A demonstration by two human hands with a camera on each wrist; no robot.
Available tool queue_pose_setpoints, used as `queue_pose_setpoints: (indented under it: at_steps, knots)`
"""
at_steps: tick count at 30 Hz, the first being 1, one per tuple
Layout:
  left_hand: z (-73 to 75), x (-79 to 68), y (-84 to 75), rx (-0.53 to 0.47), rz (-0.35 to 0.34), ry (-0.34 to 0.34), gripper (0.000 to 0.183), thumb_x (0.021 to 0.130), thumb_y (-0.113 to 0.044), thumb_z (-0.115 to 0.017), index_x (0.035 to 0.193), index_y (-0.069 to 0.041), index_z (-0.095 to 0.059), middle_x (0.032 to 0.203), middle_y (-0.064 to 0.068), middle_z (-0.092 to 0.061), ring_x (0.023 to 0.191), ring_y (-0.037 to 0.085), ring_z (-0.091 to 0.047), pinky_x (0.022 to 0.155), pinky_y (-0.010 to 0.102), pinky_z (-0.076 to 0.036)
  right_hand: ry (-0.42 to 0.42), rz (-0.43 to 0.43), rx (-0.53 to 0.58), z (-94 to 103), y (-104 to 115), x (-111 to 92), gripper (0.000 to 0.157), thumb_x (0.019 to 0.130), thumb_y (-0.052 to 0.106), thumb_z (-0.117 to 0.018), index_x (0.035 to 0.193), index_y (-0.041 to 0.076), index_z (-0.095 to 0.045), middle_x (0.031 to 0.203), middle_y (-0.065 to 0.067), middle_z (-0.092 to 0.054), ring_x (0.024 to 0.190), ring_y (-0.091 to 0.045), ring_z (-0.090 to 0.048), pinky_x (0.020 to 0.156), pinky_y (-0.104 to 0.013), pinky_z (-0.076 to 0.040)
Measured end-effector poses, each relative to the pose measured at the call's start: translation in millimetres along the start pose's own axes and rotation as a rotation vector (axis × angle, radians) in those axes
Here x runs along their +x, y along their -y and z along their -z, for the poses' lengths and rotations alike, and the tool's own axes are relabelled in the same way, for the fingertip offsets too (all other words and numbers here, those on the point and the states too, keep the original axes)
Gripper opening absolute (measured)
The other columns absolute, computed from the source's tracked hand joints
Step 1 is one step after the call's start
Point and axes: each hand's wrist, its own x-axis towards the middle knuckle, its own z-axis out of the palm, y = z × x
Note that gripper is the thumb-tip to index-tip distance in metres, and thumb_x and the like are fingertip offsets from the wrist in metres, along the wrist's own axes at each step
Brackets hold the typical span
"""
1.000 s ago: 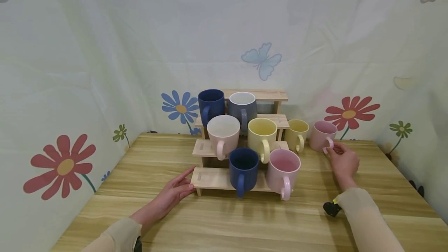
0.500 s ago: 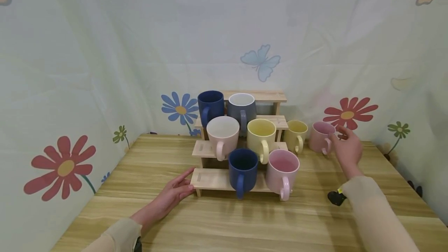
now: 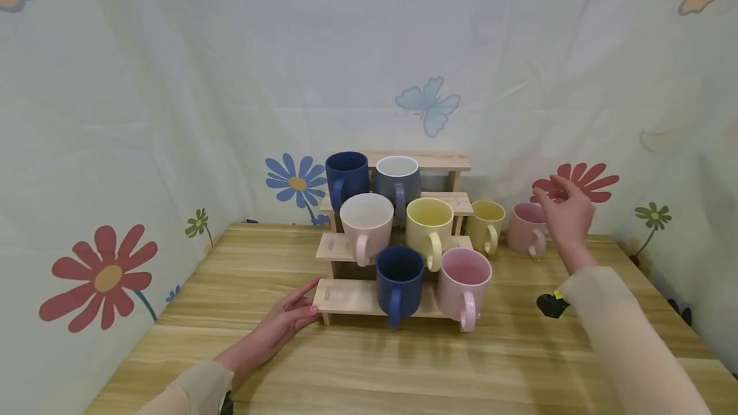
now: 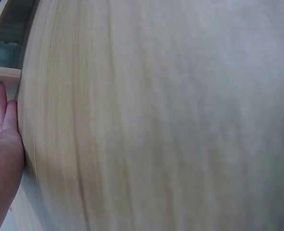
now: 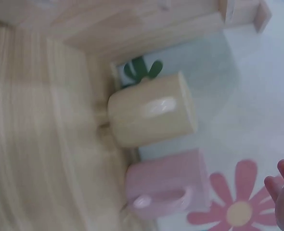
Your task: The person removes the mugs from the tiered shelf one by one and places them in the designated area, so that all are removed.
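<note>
Left hand [image 3: 282,324] perhaps touching rack [image 3: 348,295]; right [image 3: 567,218] near off-rack pink mug [image 3: 521,235]

- My left hand [image 3: 282,323] is low and forward, fingers extended, thumb apart from them.
- My right hand [image 3: 567,215] hangs higher, fingers loosely bent, thumb parted.
- Both forearms [image 3: 628,338] stretch forward.

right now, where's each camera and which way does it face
Head: worn there, facing forward and down at the rack; left hand and right hand show.
Left wrist: worn there, facing mostly tabletop; left hand shows.
Right wrist: worn there, facing yellow mug, pink mug; right hand partly shows.
Head and right wrist share those mugs.
</note>
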Motion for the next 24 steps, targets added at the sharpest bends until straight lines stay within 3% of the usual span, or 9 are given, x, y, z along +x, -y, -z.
queue_pose_setpoints:
  at_steps: [4, 10, 16, 24]
  knots:
    - [-0.1, -0.2, 0.2, 0.001, -0.001, 0.001, 0.074, 0.098, -0.013, -0.058, 0.16, -0.015, -0.017, 0.121, 0.006, -0.055, 0.11, 0.01, -0.062, 0.104, 0.022, -0.051, 0.018, 0.032, 0.044, -3.1, 18.8, -0.6, 0.052, 0.092, 0.044, -0.066, 0.137, 0.02, -0.06, 0.131, -0.006, -0.067, 0.094, -0.005, -0.063, 0.074, -0.003, -0.041]
    - [-0.2, -0.7, 0.1, 0.002, -0.005, 0.001, 0.074, 0.098, -0.013, -0.058, 0.16, -0.014, -0.017, 0.121, 0.006, -0.056, 0.11, 0.01, -0.062, 0.103, 0.022, -0.052, 0.077, 0.101, 0.098, -9.2, 45.2, -4.0, 0.051, 0.091, 0.042, -0.067, 0.137, 0.019, -0.061, 0.136, -0.005, -0.064, 0.115, -0.02, -0.063, 0.077, -0.005, -0.043]
    - [0.0, -1.1, 0.8, 0.0, -0.008, 0.005, 0.074, 0.098, -0.013, -0.058, 0.16, -0.013, -0.017, 0.12, 0.005, -0.056, 0.109, 0.008, -0.062, 0.102, 0.021, -0.052, 0.112, 0.139, 0.157, -14.4, 78.3, -15.8, 0.051, 0.091, 0.043, -0.068, 0.135, 0.02, -0.062, 0.133, -0.004, -0.066, 0.114, -0.019, -0.064, 0.073, -0.004, -0.044]
    - [-0.9, -1.6, -0.6, 0.012, -0.013, 0.006, 0.074, 0.098, -0.014, -0.059, 0.16, -0.015, -0.017, 0.122, 0.007, -0.055, 0.11, 0.01, -0.062, 0.104, 0.022, -0.051, 0.189, 0.208, 0.212, -23.9, 117.5, -38.1, 0.047, 0.092, 0.04, -0.068, 0.133, 0.019, -0.063, 0.13, -0.005, -0.067, 0.112, -0.017, -0.063, 0.078, -0.007, -0.047]
